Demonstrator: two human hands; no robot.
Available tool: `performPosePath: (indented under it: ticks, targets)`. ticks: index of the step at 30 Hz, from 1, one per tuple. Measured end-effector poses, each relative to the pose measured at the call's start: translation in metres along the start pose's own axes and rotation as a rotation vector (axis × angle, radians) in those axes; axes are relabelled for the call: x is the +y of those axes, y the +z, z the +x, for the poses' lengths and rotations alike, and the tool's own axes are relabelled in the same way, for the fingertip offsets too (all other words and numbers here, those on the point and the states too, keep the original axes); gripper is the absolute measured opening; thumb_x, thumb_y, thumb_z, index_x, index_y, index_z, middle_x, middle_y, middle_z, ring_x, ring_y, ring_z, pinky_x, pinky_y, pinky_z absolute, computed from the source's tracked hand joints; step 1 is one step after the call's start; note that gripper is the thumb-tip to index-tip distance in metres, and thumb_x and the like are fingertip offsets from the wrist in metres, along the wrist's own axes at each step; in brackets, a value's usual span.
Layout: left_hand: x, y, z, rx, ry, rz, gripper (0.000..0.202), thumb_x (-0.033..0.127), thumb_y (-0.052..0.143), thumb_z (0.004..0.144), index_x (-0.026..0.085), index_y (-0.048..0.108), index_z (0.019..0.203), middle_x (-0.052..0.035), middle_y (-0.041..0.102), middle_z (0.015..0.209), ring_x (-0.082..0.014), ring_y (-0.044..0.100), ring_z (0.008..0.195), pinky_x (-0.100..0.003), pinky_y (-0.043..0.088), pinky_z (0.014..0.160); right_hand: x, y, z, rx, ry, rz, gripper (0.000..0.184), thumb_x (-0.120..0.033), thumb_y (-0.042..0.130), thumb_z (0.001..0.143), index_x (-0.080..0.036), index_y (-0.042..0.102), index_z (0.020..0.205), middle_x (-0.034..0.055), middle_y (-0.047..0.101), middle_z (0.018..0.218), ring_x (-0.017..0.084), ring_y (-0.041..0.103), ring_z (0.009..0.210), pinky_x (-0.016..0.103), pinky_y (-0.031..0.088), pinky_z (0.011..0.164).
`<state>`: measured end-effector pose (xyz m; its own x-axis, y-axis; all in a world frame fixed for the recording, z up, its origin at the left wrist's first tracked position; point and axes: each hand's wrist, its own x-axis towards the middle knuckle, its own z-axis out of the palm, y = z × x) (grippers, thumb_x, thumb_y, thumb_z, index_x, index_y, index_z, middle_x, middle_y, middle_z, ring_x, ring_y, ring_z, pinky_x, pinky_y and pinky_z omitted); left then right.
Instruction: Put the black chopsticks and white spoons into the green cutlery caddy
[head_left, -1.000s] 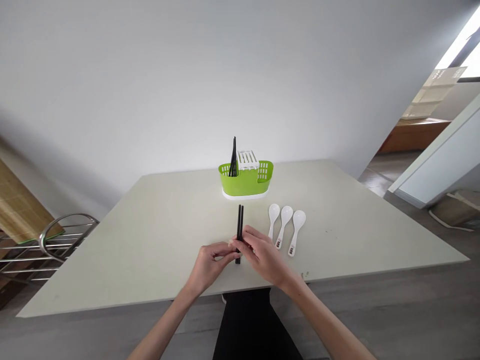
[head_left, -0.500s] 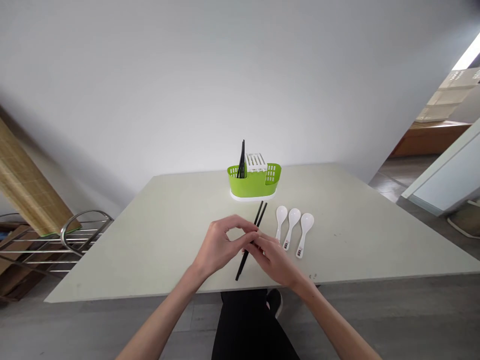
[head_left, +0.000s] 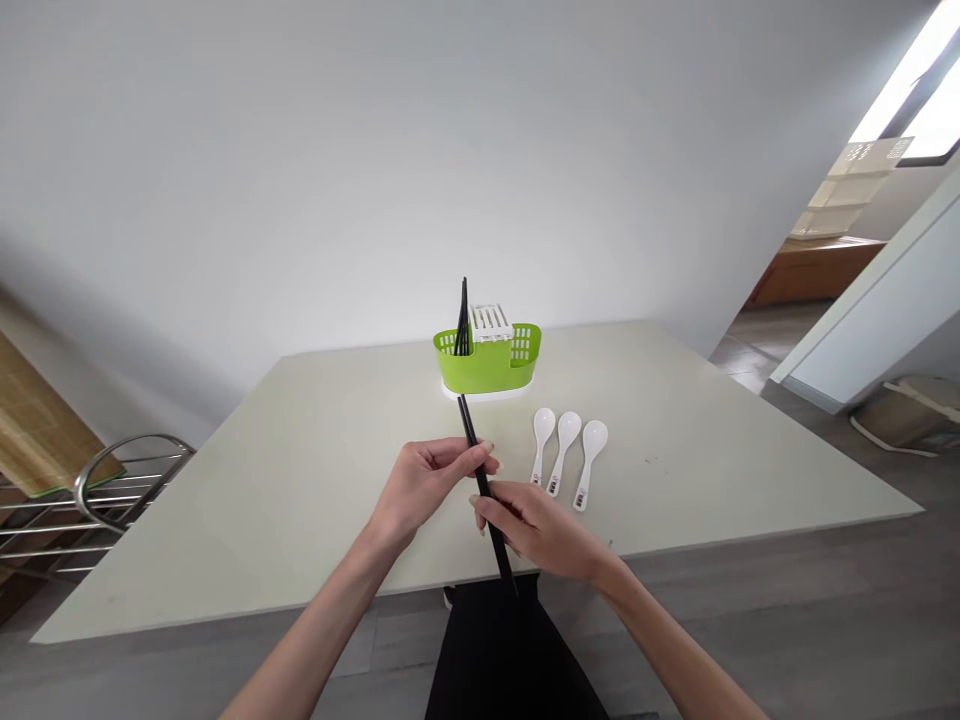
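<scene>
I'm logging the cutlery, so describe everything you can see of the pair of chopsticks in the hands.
The chopsticks are slender, straight and black; their material is unclear. They run side by side, slanted, far tips pointing toward the green basket. The left hand pinches them nearer those tips, the right hand closer to the near ends, which overlap the dark trousers in view.

Single head-worn view, forward and down across the table (head_left: 352, 410) toward the wall (head_left: 480, 160)

Chopsticks (head_left: 501, 548) look matt, spoons (head_left: 569, 428) glossy plastic.
</scene>
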<state>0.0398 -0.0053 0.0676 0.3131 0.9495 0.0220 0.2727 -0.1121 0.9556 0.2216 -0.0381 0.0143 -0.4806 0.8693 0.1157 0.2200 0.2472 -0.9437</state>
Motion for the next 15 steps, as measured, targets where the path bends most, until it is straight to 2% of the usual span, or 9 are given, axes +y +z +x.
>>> performPosePath:
  ticks: [3,7,11,15]
  targets:
    - [-0.001,0.001,0.005,0.055,0.01,-0.068,0.034,0.053,0.072,0.087,0.021,0.082,0.085,-0.0065,0.081,0.091,-0.0245,0.074,0.095,-0.035,0.059,0.09,-0.002,-0.003,0.001,-0.015,0.0,-0.005,0.043,-0.049,0.043,0.107,-0.02,0.06,0.079,-0.0068,0.04,0.06,0.009,0.036,0.054,0.024,0.03,0.055]
    - [-0.004,-0.001,0.004,0.088,-0.036,-0.138,0.037,0.055,0.076,0.083,0.021,0.083,0.093,-0.0088,0.081,0.097,-0.0259,0.077,0.084,-0.041,0.063,0.085,-0.001,0.002,0.001,-0.043,0.004,0.032,0.046,-0.053,0.042,0.106,-0.02,0.059,0.078,-0.0069,0.039,0.058,0.01,0.036,0.053,0.025,0.03,0.054]
    - [-0.01,-0.002,-0.004,0.112,-0.075,-0.16,0.037,0.056,0.077,0.083,0.02,0.083,0.092,-0.0097,0.08,0.105,-0.0261,0.077,0.084,-0.041,0.064,0.085,0.003,0.009,0.004,-0.064,-0.011,0.045,0.047,-0.053,0.041,0.106,-0.021,0.056,0.076,-0.0054,0.044,0.064,0.011,0.04,0.059,0.025,0.032,0.057]
    - [-0.014,-0.002,-0.003,0.132,-0.089,-0.176,0.037,0.056,0.077,0.083,0.02,0.082,0.087,-0.0092,0.08,0.099,-0.0266,0.078,0.086,-0.041,0.063,0.086,0.004,0.012,0.008,-0.034,-0.013,0.013,0.043,-0.049,0.043,0.106,-0.021,0.054,0.076,-0.0049,0.047,0.067,0.011,0.042,0.062,0.025,0.032,0.059]
